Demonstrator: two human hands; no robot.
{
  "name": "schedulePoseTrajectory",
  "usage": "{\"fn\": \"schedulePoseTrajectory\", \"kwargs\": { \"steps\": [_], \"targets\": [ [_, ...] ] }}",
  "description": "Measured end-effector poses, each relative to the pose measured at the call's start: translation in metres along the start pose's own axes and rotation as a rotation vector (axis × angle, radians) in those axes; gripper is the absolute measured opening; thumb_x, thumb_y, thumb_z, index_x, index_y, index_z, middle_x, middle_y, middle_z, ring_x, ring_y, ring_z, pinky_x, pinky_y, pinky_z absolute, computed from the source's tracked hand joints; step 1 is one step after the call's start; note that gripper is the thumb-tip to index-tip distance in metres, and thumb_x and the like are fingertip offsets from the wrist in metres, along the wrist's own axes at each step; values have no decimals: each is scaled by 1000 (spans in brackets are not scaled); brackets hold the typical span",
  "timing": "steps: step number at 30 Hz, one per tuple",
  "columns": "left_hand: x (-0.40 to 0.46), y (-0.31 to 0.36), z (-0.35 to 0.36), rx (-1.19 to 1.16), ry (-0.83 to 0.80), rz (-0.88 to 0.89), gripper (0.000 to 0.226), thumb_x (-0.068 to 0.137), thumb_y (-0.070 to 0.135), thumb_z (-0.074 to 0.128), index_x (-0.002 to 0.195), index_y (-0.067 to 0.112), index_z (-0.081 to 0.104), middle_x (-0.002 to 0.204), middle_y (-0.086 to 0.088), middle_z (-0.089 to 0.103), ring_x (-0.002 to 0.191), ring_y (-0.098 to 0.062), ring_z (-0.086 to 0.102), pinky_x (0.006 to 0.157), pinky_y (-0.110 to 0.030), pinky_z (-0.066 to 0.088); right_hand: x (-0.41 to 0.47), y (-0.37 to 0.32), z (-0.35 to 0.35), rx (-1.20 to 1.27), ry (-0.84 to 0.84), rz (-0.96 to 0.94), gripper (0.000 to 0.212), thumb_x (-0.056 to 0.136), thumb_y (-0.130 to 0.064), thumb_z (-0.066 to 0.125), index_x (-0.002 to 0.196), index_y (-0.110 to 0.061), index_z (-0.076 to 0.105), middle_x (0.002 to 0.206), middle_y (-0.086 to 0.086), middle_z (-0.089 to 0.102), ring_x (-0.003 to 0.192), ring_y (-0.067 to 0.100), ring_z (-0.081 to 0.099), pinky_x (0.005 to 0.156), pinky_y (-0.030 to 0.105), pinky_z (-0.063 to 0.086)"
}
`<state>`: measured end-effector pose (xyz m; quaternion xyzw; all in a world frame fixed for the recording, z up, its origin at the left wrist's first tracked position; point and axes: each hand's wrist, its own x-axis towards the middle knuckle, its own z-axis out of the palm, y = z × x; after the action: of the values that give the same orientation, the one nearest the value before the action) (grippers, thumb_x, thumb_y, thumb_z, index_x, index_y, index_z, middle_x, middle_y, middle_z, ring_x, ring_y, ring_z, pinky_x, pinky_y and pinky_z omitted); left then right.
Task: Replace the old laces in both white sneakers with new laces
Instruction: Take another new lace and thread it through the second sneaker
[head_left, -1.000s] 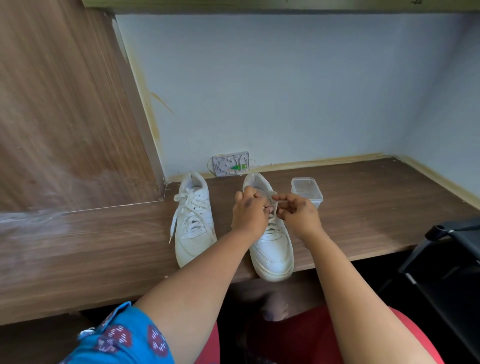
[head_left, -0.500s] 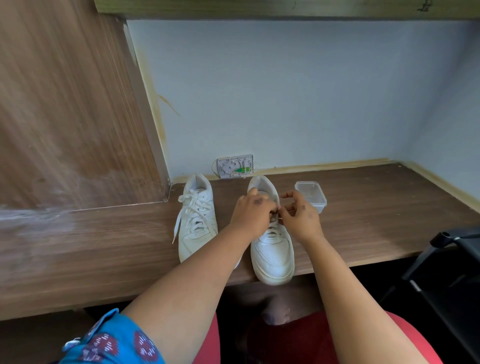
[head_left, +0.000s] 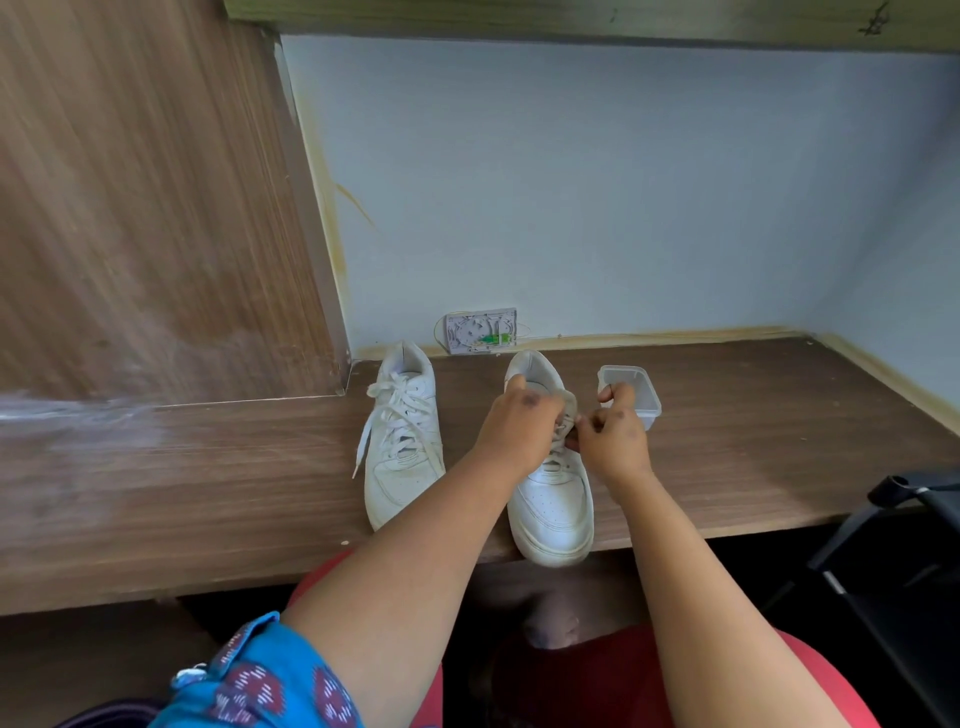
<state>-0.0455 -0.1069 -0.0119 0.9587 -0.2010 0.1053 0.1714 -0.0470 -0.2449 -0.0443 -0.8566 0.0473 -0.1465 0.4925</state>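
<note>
Two white sneakers stand side by side on a wooden desk (head_left: 753, 467), toes toward me. The left sneaker (head_left: 402, 441) is laced, with loose white lace ends hanging down its sides. The right sneaker (head_left: 553, 499) has its toe over the desk's front edge. My left hand (head_left: 519, 421) covers its upper eyelets, fingers curled on the lace there. My right hand (head_left: 610, 434) is close beside it and pinches the lace (head_left: 563, 434) over the tongue. The lace between my hands is mostly hidden.
A small clear plastic container (head_left: 636, 389) sits just right of the right sneaker, behind my right hand. A white wall box (head_left: 480, 331) with green parts stands at the back. A wooden panel (head_left: 145, 208) walls the left. A black chair (head_left: 893, 545) is at the lower right.
Both hands stayed on the right sneaker's laces and drew slightly closer together over the tongue. The view shifted a little; the sneakers have not moved.
</note>
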Motion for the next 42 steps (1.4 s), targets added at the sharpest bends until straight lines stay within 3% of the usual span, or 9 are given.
{"fn": "schedulePoseTrajectory", "kwargs": {
  "steps": [8, 13, 19, 25, 30, 32, 35, 39, 42],
  "targets": [
    [3, -2, 9, 66, 134, 137, 20, 75, -5, 60, 86, 9, 68, 72, -7, 60, 86, -28, 49, 59, -31, 35, -2, -1, 3, -13, 5, -49, 25, 92, 0, 52, 103, -13, 35, 64, 3, 58, 65, 23, 64, 62, 37, 53],
    [2, -1, 12, -100, 130, 14, 18, 88, 11, 59, 106, 12, 60, 97, -13, 55, 80, -28, 53, 68, -34, 48, -2, -3, -3, 60, -54, -3, 25, 91, -1, 56, 106, -14, 40, 74, 2, 63, 65, 11, 63, 57, 10, 47],
    [9, -19, 15, -102, -25, 15, 18, 94, 24, 52, 112, 25, 54, 104, 0, 62, 106, -21, 52, 83, -34, 44, 4, -5, -18, 63, -72, 157, 31, 86, -2, 64, 102, -22, 47, 89, 5, 64, 73, 15, 60, 77, 35, 52],
    [14, -26, 20, -189, -152, -32, 13, 95, 31, 49, 106, 37, 44, 106, 3, 60, 102, -24, 53, 84, -36, 48, 18, -17, -60, 1376, 297, 484, 30, 96, 10, 32, 116, -9, 44, 84, 12, 51, 58, 15, 57, 65, 32, 55],
    [16, -29, 20, -278, -172, -46, 15, 94, 29, 53, 107, 33, 49, 105, 3, 57, 103, -19, 50, 90, -40, 49, -1, -21, -34, -193, -185, 103, 27, 94, -36, 59, 90, -10, 66, 70, 0, 54, 63, 13, 49, 60, 29, 42],
    [17, -32, 20, -302, -168, -58, 14, 94, 28, 54, 106, 34, 50, 105, 4, 58, 104, -17, 50, 91, -41, 49, -3, -19, -30, -275, -282, 63, 26, 89, -36, 66, 74, -15, 62, 67, -4, 53, 62, 10, 47, 57, 24, 38],
    [15, -32, 16, -312, -164, -49, 14, 96, 24, 53, 109, 29, 52, 103, 7, 62, 109, -14, 46, 93, -40, 46, 0, -19, -37, 133, -94, 214, 15, 92, -26, 63, 78, -20, 63, 77, -4, 58, 65, 7, 47, 58, 21, 37],
    [15, -32, 15, -359, -168, -44, 13, 97, 20, 51, 102, 32, 52, 97, 10, 62, 106, -12, 50, 93, -42, 49, 13, -16, -72, 1362, 259, 461, 22, 100, -21, 46, 85, -17, 61, 70, -4, 56, 64, 9, 45, 61, 22, 35],
    [15, -30, 16, -370, -163, -37, 16, 96, 17, 51, 100, 33, 51, 92, 12, 60, 104, -14, 52, 91, -44, 50, 9, -23, -69, 930, 137, 435, 20, 97, -34, 54, 84, -19, 58, 64, -6, 50, 61, 11, 46, 62, 25, 36]
  ]
}}
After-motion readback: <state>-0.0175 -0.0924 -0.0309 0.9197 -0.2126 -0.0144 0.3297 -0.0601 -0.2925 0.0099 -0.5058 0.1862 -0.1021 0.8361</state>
